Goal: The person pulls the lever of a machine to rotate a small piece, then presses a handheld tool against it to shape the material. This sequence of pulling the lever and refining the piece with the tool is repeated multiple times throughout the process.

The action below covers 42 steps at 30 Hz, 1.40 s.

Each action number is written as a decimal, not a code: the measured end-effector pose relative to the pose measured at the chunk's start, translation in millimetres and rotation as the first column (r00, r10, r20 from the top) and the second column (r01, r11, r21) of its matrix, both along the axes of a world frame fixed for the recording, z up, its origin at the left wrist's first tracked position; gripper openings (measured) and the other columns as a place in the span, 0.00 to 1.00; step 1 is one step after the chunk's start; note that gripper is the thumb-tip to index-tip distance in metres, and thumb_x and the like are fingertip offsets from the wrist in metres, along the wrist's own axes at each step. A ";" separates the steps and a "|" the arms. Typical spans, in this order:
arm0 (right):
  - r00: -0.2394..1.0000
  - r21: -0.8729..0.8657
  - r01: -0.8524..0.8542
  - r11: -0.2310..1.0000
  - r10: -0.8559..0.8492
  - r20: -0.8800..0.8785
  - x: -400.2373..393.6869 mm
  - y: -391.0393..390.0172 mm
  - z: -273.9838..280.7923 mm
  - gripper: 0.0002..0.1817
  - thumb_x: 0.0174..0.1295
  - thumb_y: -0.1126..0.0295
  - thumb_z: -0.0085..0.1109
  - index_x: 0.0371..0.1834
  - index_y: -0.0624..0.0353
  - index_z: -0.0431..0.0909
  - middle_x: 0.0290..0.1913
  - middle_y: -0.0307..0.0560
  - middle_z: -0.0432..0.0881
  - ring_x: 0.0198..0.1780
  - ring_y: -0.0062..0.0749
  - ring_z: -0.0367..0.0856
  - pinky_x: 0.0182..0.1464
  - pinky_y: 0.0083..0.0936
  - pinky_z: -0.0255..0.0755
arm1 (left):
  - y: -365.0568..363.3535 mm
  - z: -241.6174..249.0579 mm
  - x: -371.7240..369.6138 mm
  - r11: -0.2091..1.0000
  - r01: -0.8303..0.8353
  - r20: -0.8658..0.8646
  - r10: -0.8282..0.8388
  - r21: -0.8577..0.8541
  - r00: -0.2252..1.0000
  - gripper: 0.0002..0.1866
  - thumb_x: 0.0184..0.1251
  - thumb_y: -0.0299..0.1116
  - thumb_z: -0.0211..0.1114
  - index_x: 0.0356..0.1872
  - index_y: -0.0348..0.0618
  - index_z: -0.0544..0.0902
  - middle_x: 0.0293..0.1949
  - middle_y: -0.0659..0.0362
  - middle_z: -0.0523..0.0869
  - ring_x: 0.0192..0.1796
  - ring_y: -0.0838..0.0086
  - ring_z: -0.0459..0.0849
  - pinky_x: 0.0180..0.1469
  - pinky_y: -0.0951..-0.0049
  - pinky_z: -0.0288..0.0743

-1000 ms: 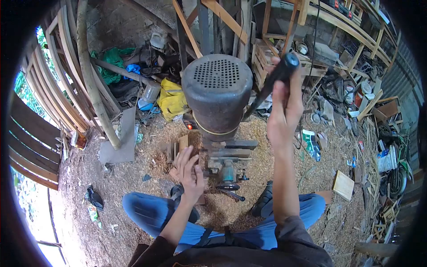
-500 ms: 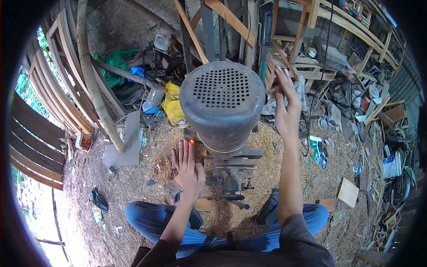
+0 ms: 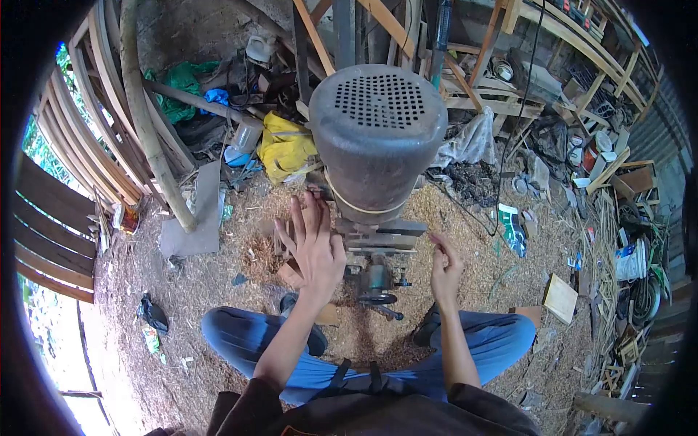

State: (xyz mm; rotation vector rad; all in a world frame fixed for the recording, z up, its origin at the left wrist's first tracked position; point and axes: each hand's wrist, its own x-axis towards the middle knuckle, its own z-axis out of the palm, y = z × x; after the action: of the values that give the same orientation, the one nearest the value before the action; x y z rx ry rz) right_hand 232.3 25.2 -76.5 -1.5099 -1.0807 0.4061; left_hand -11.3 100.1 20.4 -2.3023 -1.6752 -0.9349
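The motor housing (image 3: 378, 156) is dark grey, dotted black.

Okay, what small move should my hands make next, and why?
Probably bring your right hand a little left, to the right end of the dark bar below the perforated housing. That hand looks empty and is close to that end, whereas your left hand, spread open, is over to the left of the bar.

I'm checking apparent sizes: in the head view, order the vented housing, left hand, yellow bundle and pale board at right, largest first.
1. Vented housing
2. Left hand and yellow bundle: too alike to rank
3. Pale board
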 end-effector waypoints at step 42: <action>0.841 -0.810 -0.242 0.534 0.532 0.099 -30.7 -113.8 -280.5 0.14 0.61 0.65 0.64 0.43 0.64 0.81 0.39 0.65 0.86 0.45 0.63 0.85 0.50 0.51 0.77 | -71.7 -210.1 -12.2 0.690 0.636 0.275 -0.574 -0.345 0.772 0.18 0.68 0.29 0.66 0.59 0.49 0.84 0.59 0.62 0.86 0.68 0.64 0.78 0.80 0.46 0.48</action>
State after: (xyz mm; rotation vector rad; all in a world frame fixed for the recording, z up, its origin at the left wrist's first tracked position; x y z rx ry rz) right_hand 201.6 -88.6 -357.0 -2.1472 -1.6712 1.0848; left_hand -23.6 28.3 -189.7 -3.2872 -1.2342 -0.9168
